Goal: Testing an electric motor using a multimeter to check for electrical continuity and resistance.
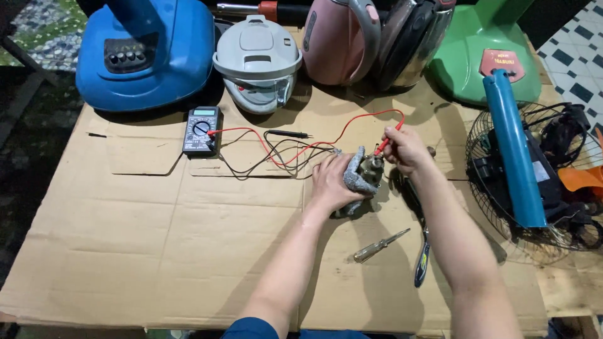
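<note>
Here, step: we judge this a meter test on the motor [363,176]; we press the red probe [388,140] against its top.
Left hand: our left hand [333,182] wraps the motor from the left, fingers closed around its grey body, steadying it on the cardboard [157,251].
Right hand: our right hand [405,149] pinches the red probe, fingers together on its shaft, tip down at the motor's upper end.
Motor: it sits right of the cardboard's centre, between our two hands, partly hidden by the left one.
Meter: the meter [201,130] lies well to the left, near the white cooker [256,63]; its red lead [301,145] runs across to the probe.
Black probe: the black probe [287,134] lies loose on the cardboard, between meter and motor, touching nothing we can see.
Tools: a screwdriver [380,245] and pliers [422,260] lie just below the motor, near our right forearm.
Around: a blue appliance [147,53], pink kettle [339,41], green base [483,50] and fan guard [534,182] ring the work.
Next move calls for: a second contact, we reckon, since one probe alone gives no reading; the screen is too small to read.
</note>
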